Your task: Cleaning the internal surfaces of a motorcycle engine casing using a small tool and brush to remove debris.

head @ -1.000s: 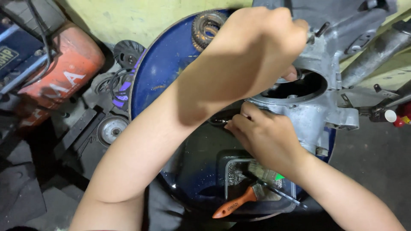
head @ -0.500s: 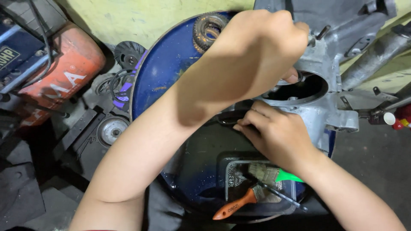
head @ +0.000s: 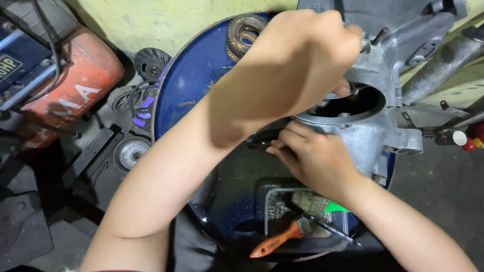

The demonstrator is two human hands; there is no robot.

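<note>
A grey cast-metal engine casing [head: 383, 95] rests on top of a blue drum [head: 196, 80]. My left hand [head: 302, 60] reaches across from the left, fingers curled at the rim of the casing's round opening; what the fingers hold is hidden. Below it, my right hand [head: 315, 158] is closed around the dark handles of a plier-like tool [head: 262, 140] pressed against the casing's lower edge. The tool's tip is hidden behind my left forearm.
A small tray [head: 275, 196] on the drum holds two brushes, one with an orange handle [head: 275, 245]. A rusty gear [head: 242, 30] lies at the drum's far edge. An orange machine [head: 65, 85] and dark parts lie on the floor to the left.
My right hand has shifted slightly up and to the right along the casing's lower edge with the tool. My left hand stays at the opening.
</note>
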